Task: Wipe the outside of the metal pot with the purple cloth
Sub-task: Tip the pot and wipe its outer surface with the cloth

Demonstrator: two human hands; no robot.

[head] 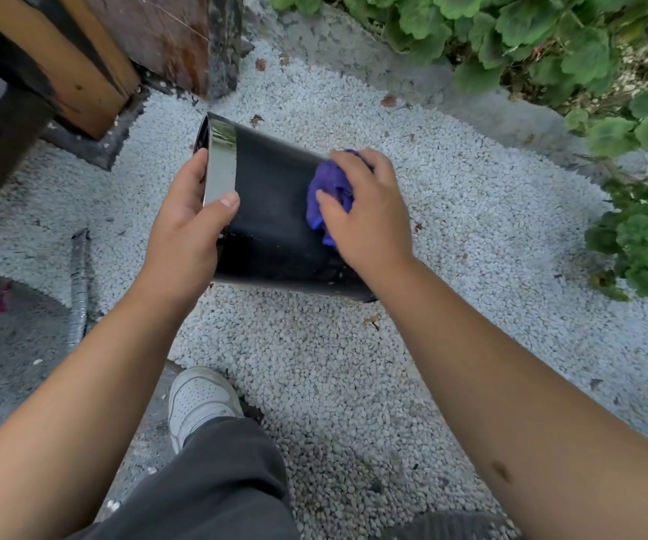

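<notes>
Dark metal, the pot [275,212] is held on its side above white gravel [353,364], its mouth turned to the left. Its shiny rim is gripped by the left hand [189,224], thumb curled over the edge. A bunched purple cloth [332,192] is pressed against the pot's outer wall by the right hand [369,212], fingers [328,206] curled around it. Wiping appears under way; next, the pot probably needs turning so unwiped sides can be reached.

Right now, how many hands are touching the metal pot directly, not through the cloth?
1. The left hand grips the metal pot at its rim end. The right hand presses the purple cloth on the pot's side; bare contact beneath it is hidden.
</notes>
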